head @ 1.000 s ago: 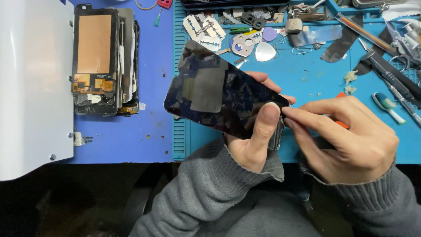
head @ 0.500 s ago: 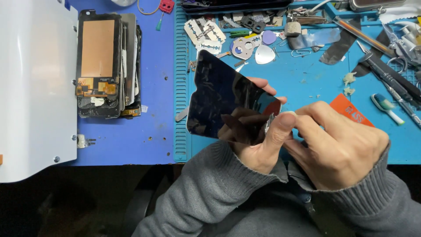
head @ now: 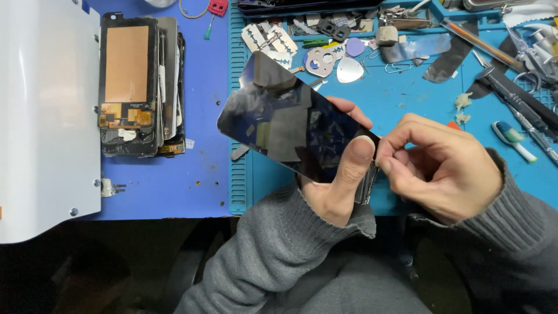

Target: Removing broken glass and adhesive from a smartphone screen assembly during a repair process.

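Note:
My left hand (head: 340, 186) grips a black glossy phone screen panel (head: 285, 125) by its lower right end, thumb pressed on the glass, fingers behind it. The panel tilts up and to the left over the blue mat (head: 407, 104). My right hand (head: 442, 166) is pinched at the panel's lower right corner, fingertips touching the edge beside a thin grey flex strip (head: 367, 185) that hangs below. Both forearms wear grey knitted sleeves.
A stack of dismantled phone screens (head: 131, 87) lies on the darker blue mat at the left, beside a white casing (head: 40, 116). Picks, metal pry plates (head: 268, 36), tweezers, screwdrivers (head: 517, 99) and a toothbrush (head: 514, 139) lie scattered along the back and right.
The panel has swung from lying flatter to standing steeper, then tilted back to the left. My right hand stayed pinched at its lower right corner throughout.

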